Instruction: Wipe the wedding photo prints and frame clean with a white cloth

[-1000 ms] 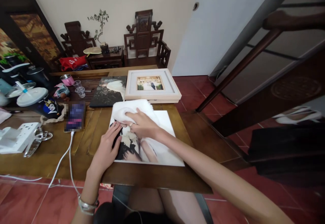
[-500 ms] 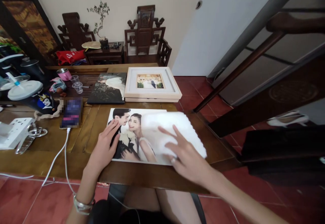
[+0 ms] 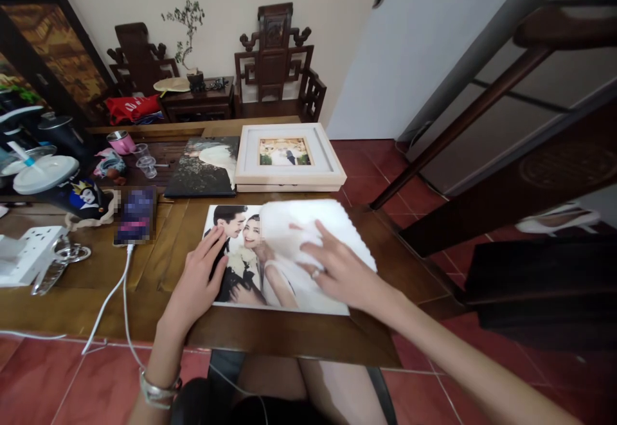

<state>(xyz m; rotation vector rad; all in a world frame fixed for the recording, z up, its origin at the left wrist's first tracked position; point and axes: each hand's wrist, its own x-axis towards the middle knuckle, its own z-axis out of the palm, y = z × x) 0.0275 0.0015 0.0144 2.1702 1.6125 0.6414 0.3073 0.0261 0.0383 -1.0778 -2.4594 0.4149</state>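
A large wedding photo print [image 3: 241, 271] of a couple lies flat at the table's front edge. My left hand [image 3: 200, 274] rests on its left side, fingers stretched out and holding nothing. My right hand [image 3: 340, 271] holds a fluffy white cloth [image 3: 347, 232] against the print's right half. The fingers of that hand are partly bent, some apart, with cloth bunched between them, and slightly blurred. The cloth covers the print's upper right part and overhangs its right edge.
Behind the print are a dark photo panel [image 3: 205, 168] and a pale framed photo [image 3: 289, 171]. To the left are a phone [image 3: 136, 213] on a white cable, a power strip [image 3: 36, 254], a clear hair claw [image 3: 60, 261] and a lidded cup [image 3: 81, 193]. A wooden chair [image 3: 482, 174] stands at the right.
My right hand and the white cloth have slid left and slightly up across the print, baring its lower right corner. My left hand has stayed in place.
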